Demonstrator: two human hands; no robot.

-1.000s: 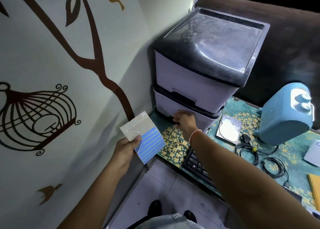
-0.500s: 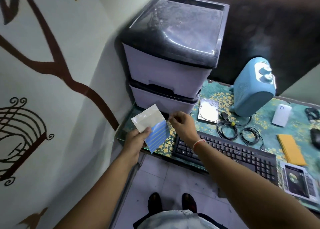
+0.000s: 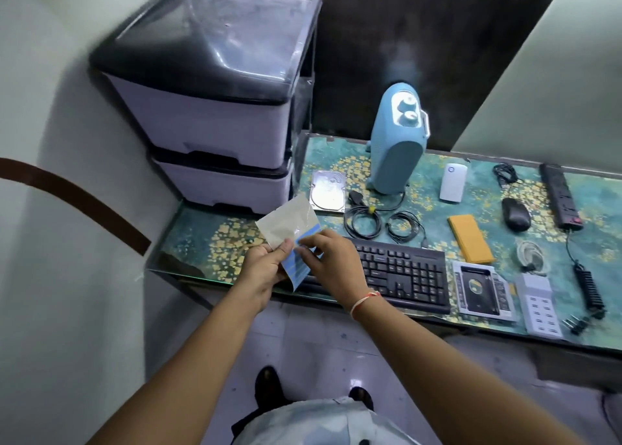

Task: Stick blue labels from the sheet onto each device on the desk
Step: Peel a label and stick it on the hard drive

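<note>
A two-drawer storage unit (image 3: pixel 215 114) with a dark lid fills the desk's (image 3: pixel 202 239) far left corner, and a blue heater (image 3: pixel 397 148) stands against the far edge near the middle, with a black keyboard (image 3: pixel 400 273) lying along the near edge. Just above the near edge, left of the keyboard, the left hand (image 3: pixel 266 269) grips the label sheet (image 3: pixel 289 229), its upper part bare and blue strips lower down. The right hand (image 3: pixel 331 262) pinches at a blue label (image 3: pixel 304 235) with thumb and forefinger, touching the sheet.
</note>
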